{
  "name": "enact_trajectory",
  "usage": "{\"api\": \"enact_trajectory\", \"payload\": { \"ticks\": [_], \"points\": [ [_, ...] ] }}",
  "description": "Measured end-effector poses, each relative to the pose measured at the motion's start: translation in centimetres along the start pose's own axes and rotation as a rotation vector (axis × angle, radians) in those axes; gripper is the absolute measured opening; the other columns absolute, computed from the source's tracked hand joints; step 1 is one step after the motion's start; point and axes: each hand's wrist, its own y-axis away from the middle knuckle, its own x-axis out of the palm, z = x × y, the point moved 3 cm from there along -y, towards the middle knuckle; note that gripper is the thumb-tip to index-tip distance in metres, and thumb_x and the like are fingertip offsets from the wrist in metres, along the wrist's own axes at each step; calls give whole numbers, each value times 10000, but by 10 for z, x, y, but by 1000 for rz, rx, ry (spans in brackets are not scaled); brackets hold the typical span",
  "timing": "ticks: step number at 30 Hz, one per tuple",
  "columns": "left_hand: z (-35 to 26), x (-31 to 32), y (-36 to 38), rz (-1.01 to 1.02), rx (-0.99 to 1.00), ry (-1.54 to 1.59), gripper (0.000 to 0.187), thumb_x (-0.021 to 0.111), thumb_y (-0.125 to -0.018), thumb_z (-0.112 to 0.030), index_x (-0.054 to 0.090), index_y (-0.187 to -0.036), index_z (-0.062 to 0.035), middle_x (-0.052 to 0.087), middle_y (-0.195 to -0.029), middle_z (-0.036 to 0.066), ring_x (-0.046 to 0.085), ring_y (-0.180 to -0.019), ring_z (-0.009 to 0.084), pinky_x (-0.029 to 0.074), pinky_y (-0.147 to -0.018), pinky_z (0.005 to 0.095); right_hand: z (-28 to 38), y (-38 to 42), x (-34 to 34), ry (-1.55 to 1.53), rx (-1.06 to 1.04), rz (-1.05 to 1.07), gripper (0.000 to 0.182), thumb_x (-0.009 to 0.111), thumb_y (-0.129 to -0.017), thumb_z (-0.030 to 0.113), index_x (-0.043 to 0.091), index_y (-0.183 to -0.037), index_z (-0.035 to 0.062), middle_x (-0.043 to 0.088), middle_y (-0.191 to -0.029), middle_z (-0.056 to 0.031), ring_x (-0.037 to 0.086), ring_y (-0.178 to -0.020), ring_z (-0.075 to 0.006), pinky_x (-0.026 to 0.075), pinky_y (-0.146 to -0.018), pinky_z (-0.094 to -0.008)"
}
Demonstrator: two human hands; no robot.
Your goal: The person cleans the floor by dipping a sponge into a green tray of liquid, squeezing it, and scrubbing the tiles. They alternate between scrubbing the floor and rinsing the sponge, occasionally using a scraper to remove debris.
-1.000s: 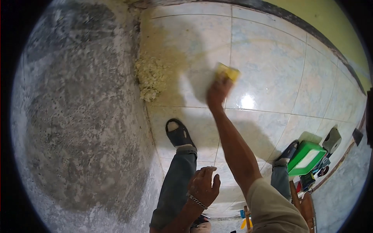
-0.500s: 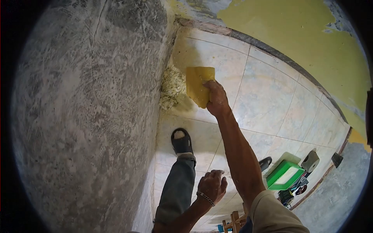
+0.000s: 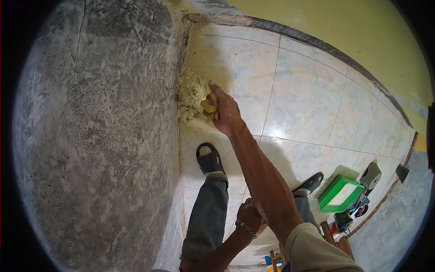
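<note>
The yellow sheet (image 3: 209,107) is curled up in my right hand (image 3: 226,111), with my fingers closed round it. That hand is low beside a pile of pale, yellowish crumbly debris (image 3: 192,96), which lies on the tiled floor against the foot of the grey wall. My left hand (image 3: 250,216), with a chain bracelet at its wrist, is beside my right forearm. Its fingers are curled in and partly hidden, and nothing shows in them.
The rough grey wall (image 3: 104,136) fills the left side. My sandalled feet (image 3: 208,156) stand on the tiles. To the lower right lie a green tray (image 3: 340,195), a grey block-like object (image 3: 370,176) and some tools. Wooden legs (image 3: 328,233) show at the bottom.
My right hand has moved left to the debris, and the flat yellow sheet is now bent in it. My left hand has curled in closer to the right forearm. The view has shifted slightly.
</note>
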Motion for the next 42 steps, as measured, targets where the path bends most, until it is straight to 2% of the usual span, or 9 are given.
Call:
{"api": "enact_trajectory", "payload": {
  "ticks": [9, 12, 14, 17, 27, 29, 32, 36, 42],
  "points": [
    [0, -38, -7, -56, 95, -77, 380, 372, -1009, -263, 535, -1292, -70, 599, -1313, 108, 519, -1249, 274, 375, -1103, 482, -26, -21, 22, 98, -31, 46, 220, 714, -894, 132, 603, -1028, -3, 610, -1128, -144, 608, -887, -194, 478, -595, -292],
    [-16, -5, -2, -103, 258, -1038, 381, 401, -1007, -291, 558, -1277, -74, 589, -1328, 100, 516, -1252, 281, 378, -1094, 467, -41, -30, 28, 28, -123, 190, 189, 725, -886, 131, 626, -991, 9, 649, -1084, -133, 624, -812, -181, 473, -558, -292],
    [-26, 19, 2, -124, 334, -1519, 382, 415, -1006, -305, 570, -1270, -76, 584, -1336, 95, 514, -1253, 285, 380, -1090, 460, -40, -28, 41, 275, 34, -121, 198, 761, -836, 122, 611, -785, 4, 627, -753, -78, 567, -610, -151, 434, -479, -319],
    [-37, 48, 7, -100, 302, -2373, 381, 484, -991, -315, 576, -1272, -75, 571, -1354, 92, 513, -1254, 284, 386, -1082, 430, -44, -28, 52, 466, -37, -163, 269, 799, -817, 168, 592, -699, 44, 581, -643, -41, 508, -502, -138, 395, -436, -327],
    [-42, 49, 12, -69, 459, -2368, 360, 533, -969, -276, 573, -1259, -67, 600, -1291, 96, 549, -1199, 281, 423, -1039, 401, -57, -48, 72, 514, 20, -198, 498, 729, -866, 464, 578, -774, -2, 520, -645, -63, 475, -530, -168, 406, -452, -367],
    [-41, 47, 13, -67, 456, -2358, 353, 534, -967, -271, 573, -1253, -66, 607, -1276, 97, 556, -1186, 283, 429, -1029, 401, -61, -58, 71, 591, -38, -260, 691, 497, -986, 553, 560, -850, -122, 541, -562, -135, 540, -486, -228, 456, -522, -406],
    [-41, 45, 13, -69, 456, -2341, 344, 536, -965, -262, 573, -1244, -64, 617, -1252, 98, 567, -1167, 287, 440, -1014, 400, -59, -58, 78, 532, -4, -345, 747, 429, -1002, 578, 523, -950, -162, 538, -578, -162, 557, -515, -272, 483, -590, -427],
    [-39, 41, 11, -66, 457, -2331, 331, 537, -961, -250, 573, -1231, -62, 630, -1221, 99, 581, -1141, 291, 453, -995, 400, -69, -79, 67, 573, -25, -349, 719, 443, -1001, 560, 547, -920, -146, 535, -584, -153, 551, -513, -265, 490, -594, -427],
    [-33, 32, 0, -64, 464, -2143, 312, 540, -956, -232, 573, -1213, -58, 649, -1174, 101, 602, -1103, 298, 474, -966, 399, -53, -57, 35, 369, -29, 130, 318, 644, -935, 273, 515, -1030, -2, 560, -877, -98, 573, -725, -190, 497, -566, -360]
  ]
}}
